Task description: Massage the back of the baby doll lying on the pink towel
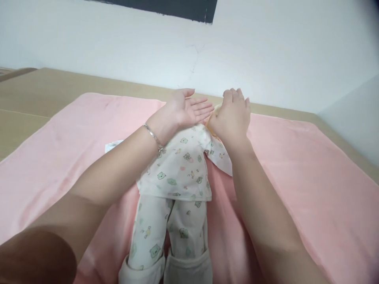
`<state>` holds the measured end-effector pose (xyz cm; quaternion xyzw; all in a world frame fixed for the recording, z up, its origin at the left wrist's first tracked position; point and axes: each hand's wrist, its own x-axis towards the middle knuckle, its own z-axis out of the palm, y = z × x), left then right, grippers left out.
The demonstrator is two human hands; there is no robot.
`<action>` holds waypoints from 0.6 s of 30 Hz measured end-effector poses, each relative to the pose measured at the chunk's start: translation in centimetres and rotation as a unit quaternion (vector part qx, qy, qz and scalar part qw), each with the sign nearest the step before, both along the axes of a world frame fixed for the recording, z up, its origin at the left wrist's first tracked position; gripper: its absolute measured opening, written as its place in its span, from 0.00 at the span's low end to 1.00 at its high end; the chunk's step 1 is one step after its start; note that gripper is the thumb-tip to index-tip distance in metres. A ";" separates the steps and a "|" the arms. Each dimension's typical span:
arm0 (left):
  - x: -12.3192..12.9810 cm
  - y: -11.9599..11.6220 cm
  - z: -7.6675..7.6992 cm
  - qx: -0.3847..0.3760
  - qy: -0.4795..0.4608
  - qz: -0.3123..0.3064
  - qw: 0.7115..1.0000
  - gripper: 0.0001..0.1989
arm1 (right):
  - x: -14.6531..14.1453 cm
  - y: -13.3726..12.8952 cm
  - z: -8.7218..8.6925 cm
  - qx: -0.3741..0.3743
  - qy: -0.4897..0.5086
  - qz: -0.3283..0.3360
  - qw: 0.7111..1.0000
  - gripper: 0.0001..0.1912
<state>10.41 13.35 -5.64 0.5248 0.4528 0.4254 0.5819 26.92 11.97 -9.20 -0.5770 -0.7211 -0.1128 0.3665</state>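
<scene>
My left hand (194, 109) lies palm up with its fingers stretched out, beside the collar of a small white printed top (183, 169). Just to its right, my right hand (232, 116) shows its back, its fingers slightly bent and a little apart. A yellowish thing (211, 123), mostly hidden, shows at the right hand's inner edge; what it is cannot be made out. Matching white trousers (185, 228) with turned-up cuffs extend below the top. One sleeve (220, 156) spreads to the right, while my left forearm covers much of the other.
A pink cloth (296, 157) lies under the clothes on a tan table (29, 92). Behind the table rises a white wall (118, 47) with a dark panel (189, 8) at the top. The table's back edge runs close behind my hands.
</scene>
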 end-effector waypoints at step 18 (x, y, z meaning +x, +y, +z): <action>-11.4 -7.9 7.2 -0.091 -0.271 0.116 0.951 0.20 | -3.0 -1.1 2.0 -0.105 0.012 -0.159 0.982 0.36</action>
